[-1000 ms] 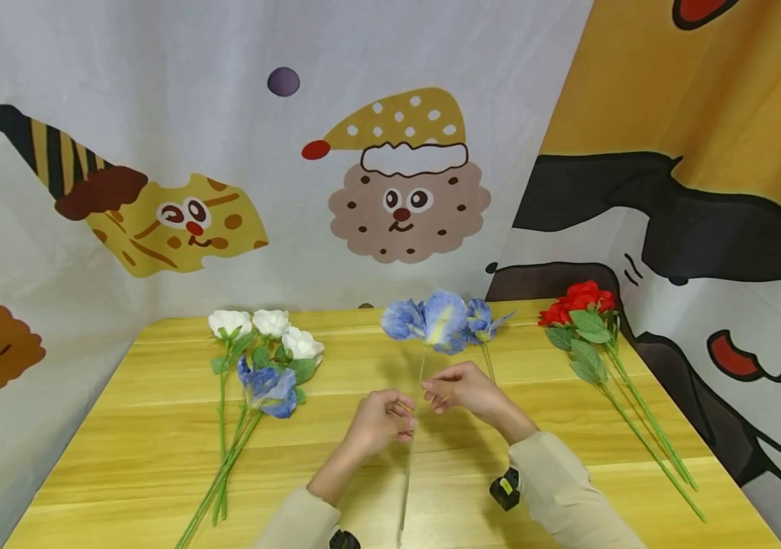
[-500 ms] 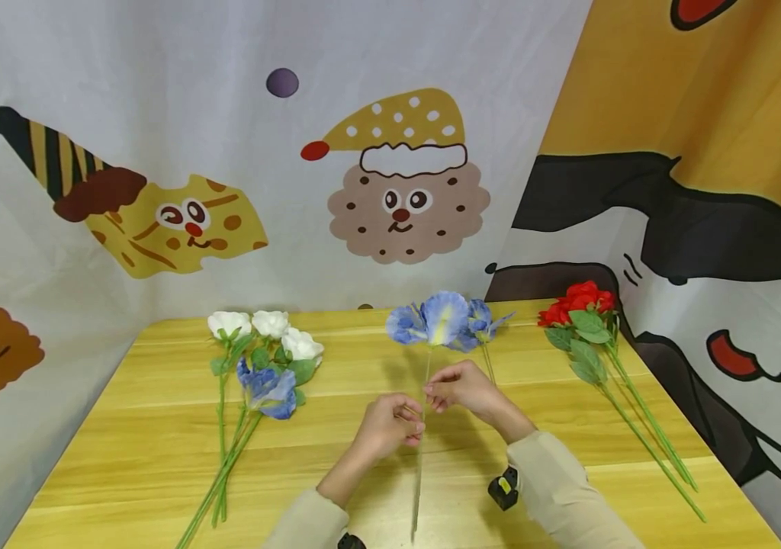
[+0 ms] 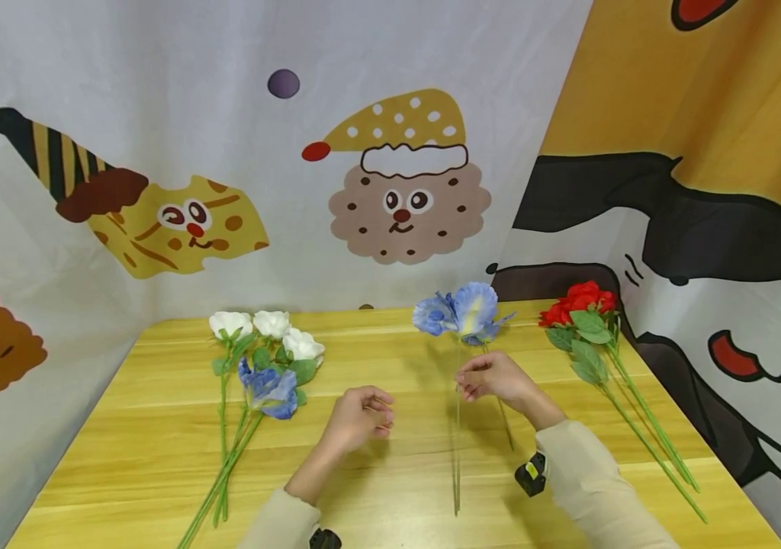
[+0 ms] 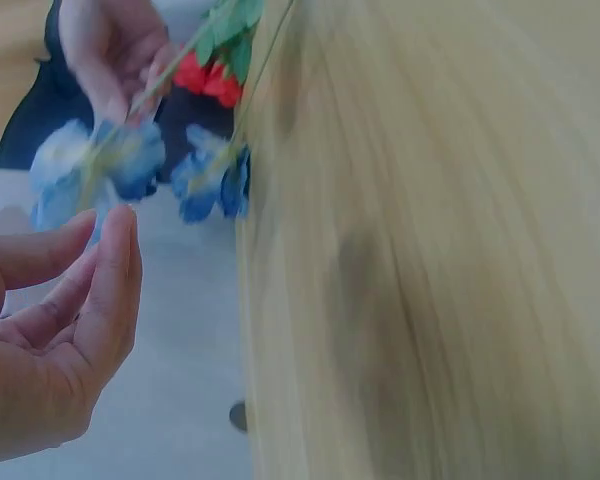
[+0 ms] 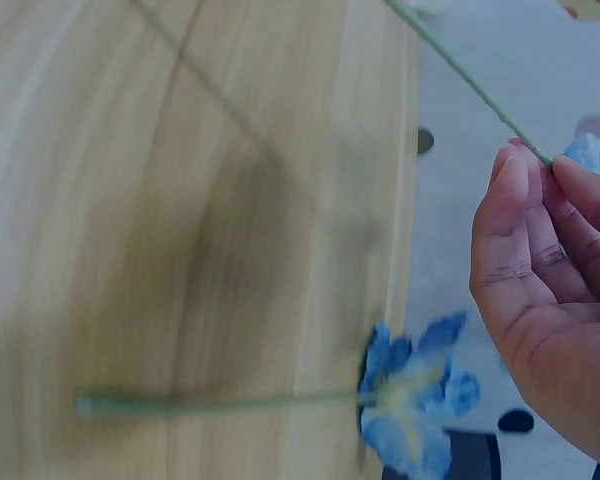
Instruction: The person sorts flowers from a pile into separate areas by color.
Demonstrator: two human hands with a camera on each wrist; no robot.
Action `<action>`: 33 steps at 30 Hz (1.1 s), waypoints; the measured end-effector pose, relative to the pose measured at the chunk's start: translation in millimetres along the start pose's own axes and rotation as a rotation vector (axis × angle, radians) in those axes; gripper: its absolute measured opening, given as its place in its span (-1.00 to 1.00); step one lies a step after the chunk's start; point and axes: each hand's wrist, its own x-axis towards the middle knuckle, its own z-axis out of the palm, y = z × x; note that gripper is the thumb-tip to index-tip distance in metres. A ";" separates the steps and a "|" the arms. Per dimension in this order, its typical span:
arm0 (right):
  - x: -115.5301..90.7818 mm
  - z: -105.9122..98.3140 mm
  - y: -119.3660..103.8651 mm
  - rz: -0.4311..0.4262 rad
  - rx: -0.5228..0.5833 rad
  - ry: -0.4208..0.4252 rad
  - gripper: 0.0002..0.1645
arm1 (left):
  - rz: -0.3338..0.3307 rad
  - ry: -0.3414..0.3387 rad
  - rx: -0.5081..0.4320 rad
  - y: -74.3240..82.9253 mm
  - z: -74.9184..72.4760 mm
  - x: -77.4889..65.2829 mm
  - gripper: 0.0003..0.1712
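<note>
My right hand (image 3: 496,381) pinches the thin green stem (image 5: 470,85) of a blue iris (image 3: 474,306) between thumb and fingertips. The bloom points toward the back of the table and the stem hangs down in front. A second blue iris (image 5: 412,420) lies on the table just right of the held one, its bloom partly hidden behind it in the head view. To the left, my left hand (image 3: 358,419) hovers over the table with fingers loosely bent and nothing between them. Its fingertips overlap the held bloom (image 4: 90,165) in the left wrist view.
White roses (image 3: 303,345) with green leaves lie at the table's left, a blue iris (image 3: 270,390) across them. Red roses (image 3: 583,303) lie at the right, stems toward the front right. A printed curtain (image 3: 226,114) hangs behind the wooden table (image 3: 123,427).
My left hand has let go of the iris stem and drawn back to the left. My right hand has carried the iris rightward, over the one lying on the table.
</note>
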 end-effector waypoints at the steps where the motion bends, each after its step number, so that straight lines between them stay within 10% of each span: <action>1: -1.1 -4.6 -0.1 0.001 -0.008 0.009 -0.77 | 0.002 0.006 0.008 0.3 -4.3 -1.1 -0.82; 15: -10.0 -56.9 -0.1 0.042 -0.042 0.155 -0.80 | -0.016 0.126 0.065 0.4 -52.6 -17.8 -0.80; 33: -12.6 -77.3 18.9 0.100 -0.069 0.260 -0.79 | -0.045 0.136 0.099 -21.2 -104.0 -46.4 -0.70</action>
